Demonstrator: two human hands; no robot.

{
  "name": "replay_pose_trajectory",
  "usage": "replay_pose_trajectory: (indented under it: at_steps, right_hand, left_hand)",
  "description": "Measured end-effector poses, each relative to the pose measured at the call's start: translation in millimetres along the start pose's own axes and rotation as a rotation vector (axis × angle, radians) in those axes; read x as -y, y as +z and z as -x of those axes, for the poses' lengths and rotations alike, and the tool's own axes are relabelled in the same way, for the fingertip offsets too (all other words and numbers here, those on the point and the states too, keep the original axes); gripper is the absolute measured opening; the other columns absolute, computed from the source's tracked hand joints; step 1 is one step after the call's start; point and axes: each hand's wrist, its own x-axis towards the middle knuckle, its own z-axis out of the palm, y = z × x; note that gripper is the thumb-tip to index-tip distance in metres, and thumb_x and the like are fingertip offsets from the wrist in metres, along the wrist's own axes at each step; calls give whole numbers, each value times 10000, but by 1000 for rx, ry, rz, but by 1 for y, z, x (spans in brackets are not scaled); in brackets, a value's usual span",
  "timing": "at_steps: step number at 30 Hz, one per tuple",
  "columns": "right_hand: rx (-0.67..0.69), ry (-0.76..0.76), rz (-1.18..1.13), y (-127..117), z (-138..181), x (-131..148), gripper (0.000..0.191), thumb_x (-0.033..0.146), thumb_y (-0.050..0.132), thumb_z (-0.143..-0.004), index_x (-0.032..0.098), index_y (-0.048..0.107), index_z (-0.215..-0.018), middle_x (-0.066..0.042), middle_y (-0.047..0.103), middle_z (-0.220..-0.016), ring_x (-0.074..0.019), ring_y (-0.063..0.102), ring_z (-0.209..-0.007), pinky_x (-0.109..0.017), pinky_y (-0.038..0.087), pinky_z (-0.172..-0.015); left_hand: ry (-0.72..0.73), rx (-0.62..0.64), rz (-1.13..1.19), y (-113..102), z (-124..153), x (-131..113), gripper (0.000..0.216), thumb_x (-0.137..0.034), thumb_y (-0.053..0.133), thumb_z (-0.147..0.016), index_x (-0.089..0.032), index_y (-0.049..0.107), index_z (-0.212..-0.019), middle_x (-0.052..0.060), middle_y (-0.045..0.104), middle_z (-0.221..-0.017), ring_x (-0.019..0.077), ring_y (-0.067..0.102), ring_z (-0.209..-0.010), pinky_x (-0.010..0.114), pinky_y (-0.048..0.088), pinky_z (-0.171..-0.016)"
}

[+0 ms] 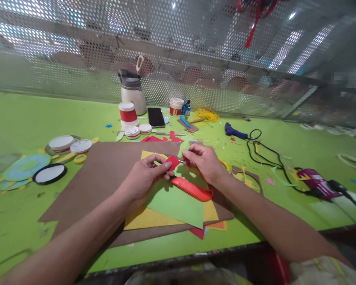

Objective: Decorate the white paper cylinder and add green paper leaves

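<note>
My left hand (146,174) pinches a small red paper piece (173,161) between thumb and fingers. My right hand (203,160) is closed around a thin tool, perhaps scissors, whose metal tip (179,159) meets the red piece. Both hands hover over a green paper sheet (178,204) lying on a yellow sheet (145,217) and a brown cardboard (106,174). An orange-red cutter handle (192,189) rests on the green sheet just below my hands.
Round lids (62,143), a black-rimmed disc (50,173) and blue-green rings (25,166) lie left. A red-banded cup (128,114), white jug (133,93), phone (156,117) and small jars (176,106) stand behind. A blue glue gun (234,131), black cable (267,152) and purple tool (316,183) lie right.
</note>
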Motion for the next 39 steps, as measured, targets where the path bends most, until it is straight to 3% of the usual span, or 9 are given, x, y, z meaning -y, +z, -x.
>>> replay_pose_trajectory:
  at_steps: [4,11,23,30,39]
  right_hand:
    - [102,0,-89,4,4,-2,258,383,732,-716,159,624,-649,13,618,-578,-105,569,-545,-246,482,-565]
    - [153,26,-139,7,8,-2,232,374,727,-732,163,646,-680,14,628,-592,-112,586,-563,-249,501,-565]
    - [144,-53,79,4,9,-4,206,337,665,-795,165,616,-692,15,606,-590,-115,550,-554,-249,449,-566]
    - [182,-16,117,6,9,-5,269,413,649,-795,174,578,-694,37,556,-554,-108,504,-514,-236,399,-511]
    - [228,31,135,7,7,-1,212,342,625,-810,174,563,-697,48,526,-541,-94,470,-490,-224,367,-483]
  left_hand:
    - [-27,8,67,2,1,0,169,-163,747,-712,-146,580,-724,43,704,-670,106,633,-613,217,506,-655]
    - [0,33,54,2,1,2,185,-177,763,-698,-151,580,-697,37,710,-677,115,651,-621,231,526,-657]
    - [-28,29,37,3,2,4,208,-179,739,-719,-155,534,-698,48,713,-682,118,645,-600,241,521,-639]
    - [18,67,-30,3,4,3,237,-275,743,-723,-149,606,-868,43,709,-694,140,647,-608,269,523,-630]
    - [38,61,-149,3,3,2,196,-299,738,-722,-140,622,-725,49,707,-657,123,597,-540,274,510,-586]
